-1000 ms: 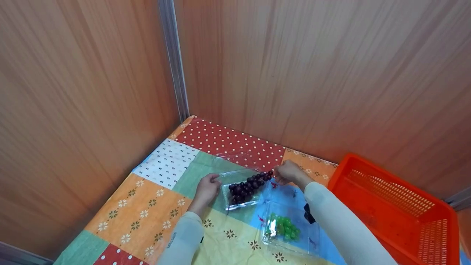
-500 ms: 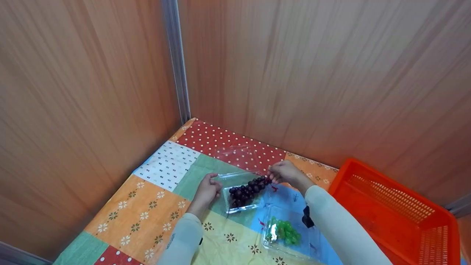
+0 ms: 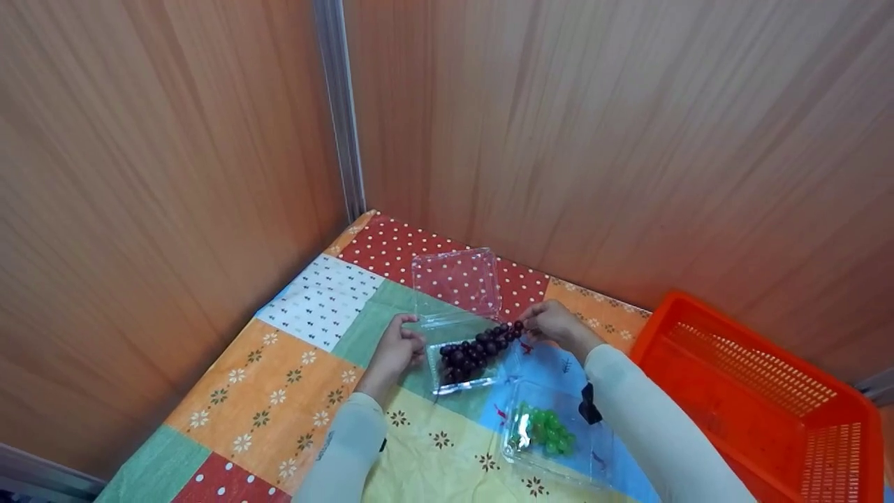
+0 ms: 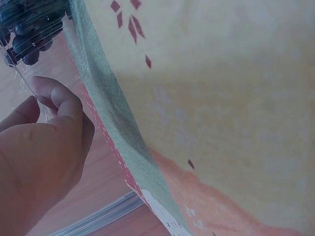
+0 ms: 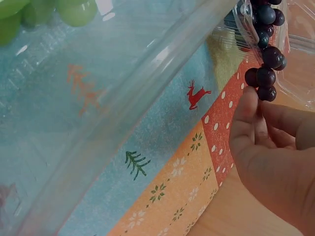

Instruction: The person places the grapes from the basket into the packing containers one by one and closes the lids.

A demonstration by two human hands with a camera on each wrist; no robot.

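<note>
A bunch of dark purple grapes (image 3: 466,358) lies partly in a clear plastic clamshell box (image 3: 464,387), whose lid (image 3: 457,281) is swung back toward the wall. My right hand (image 3: 557,325) pinches the thin end of the bunch, held up past the box's right side. In the right wrist view, thumb and fingertips meet just below the last grapes (image 5: 266,77). At the box's left edge, my left hand (image 3: 395,349) pinches the thin plastic between thumb and forefinger, as the left wrist view shows at the fingers (image 4: 51,93). Green grapes (image 3: 550,429) sit in a second clear box (image 3: 590,476) nearer me.
An orange plastic basket (image 3: 754,426) with slotted walls stands on the right, beside my right forearm. Wood-grain panels (image 3: 594,140) close off the back and left of the table. A patchwork cloth (image 3: 279,391) covers the tabletop.
The clear lid shows higher and more fully against the red dotted cloth. My right hand dipped slightly with the grape end, then rose again. The left hand stays at the box's edge.
</note>
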